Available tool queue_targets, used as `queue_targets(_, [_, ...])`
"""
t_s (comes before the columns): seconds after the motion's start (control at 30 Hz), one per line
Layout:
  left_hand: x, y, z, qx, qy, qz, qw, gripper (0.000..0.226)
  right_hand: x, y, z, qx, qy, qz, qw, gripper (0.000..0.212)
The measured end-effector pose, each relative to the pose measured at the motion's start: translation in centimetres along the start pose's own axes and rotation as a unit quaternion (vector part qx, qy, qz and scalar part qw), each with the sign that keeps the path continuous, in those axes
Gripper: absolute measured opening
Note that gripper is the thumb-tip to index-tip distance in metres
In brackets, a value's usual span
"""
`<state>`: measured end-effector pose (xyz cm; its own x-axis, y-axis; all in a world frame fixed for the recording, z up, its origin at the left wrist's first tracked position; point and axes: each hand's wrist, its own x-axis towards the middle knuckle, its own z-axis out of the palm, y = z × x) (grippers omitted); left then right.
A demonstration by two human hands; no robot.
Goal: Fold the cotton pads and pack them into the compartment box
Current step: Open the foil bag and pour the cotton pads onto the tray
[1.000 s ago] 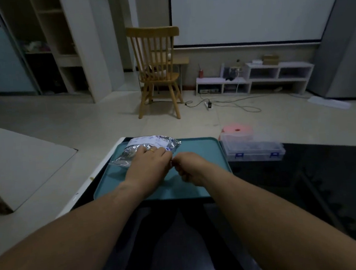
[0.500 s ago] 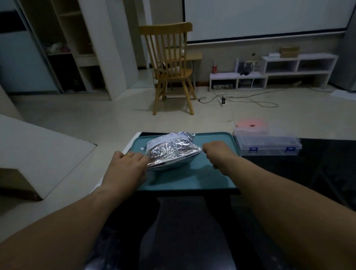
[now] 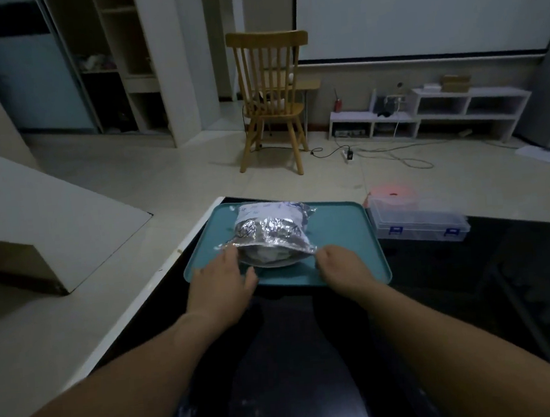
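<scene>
Glossy black table (image 3: 445, 297) with teal tray (image 3: 351, 235) beside compartment box (image 3: 420, 226)

One wide-angle view from the person's head, facing forward and down, close above the dark surface (image 3: 295, 354), foil bag (image 3: 269, 231) on teal tray (image 3: 344, 232) mid-frame, room floor (image 3: 166, 184) beyond.
</scene>
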<state>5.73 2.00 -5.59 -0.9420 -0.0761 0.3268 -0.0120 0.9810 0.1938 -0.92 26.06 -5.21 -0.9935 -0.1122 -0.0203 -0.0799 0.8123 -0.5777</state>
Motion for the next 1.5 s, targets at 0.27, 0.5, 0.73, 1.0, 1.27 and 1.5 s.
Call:
queue_targets(0.27, [-7.5, 2.0, -2.9, 0.001, -0.121, 0.009, 0.993, 0.019, -9.8, 0.5, -0.8, -0.072, -0.021, -0.023, 0.997, 0.034])
queue_targets(0.5, [-15.8, 5.1, -6.2, -0.022, -0.214, 0.103, 0.971, 0.020, -18.4, 3.8, -3.2, -0.122, -0.058, -0.025, 0.990, 0.036])
queue_targets(0.73, [-16.6, 8.8, -12.6, -0.165, -0.039, 0.175, 0.970, 0.021, -22.8, 2.0, -6.1, 0.026, -0.085, 0.009, 0.996, 0.068])
queue_targets(1.0, [-9.1, 7.9, -10.8, -0.167, -0.100, 0.006, 0.981, 0.042, -19.3, 1.3, -4.0, 0.048, -0.007, -0.017, 0.999, 0.011])
queue_targets(1.27, [-6.6, 6.7, -7.4, -0.234, -0.216, -0.127, 0.939, 0.075, -16.2, 2.5, -4.0, 0.089, 0.125, 0.024, 0.988, 0.019])
queue_targets(1.5, [-6.6, 6.2, -6.5, -0.400, -0.246, -0.190, 0.862, 0.061, -16.8, 0.5, -4.4, 0.213, -0.050, -0.044, 0.975, 0.014])
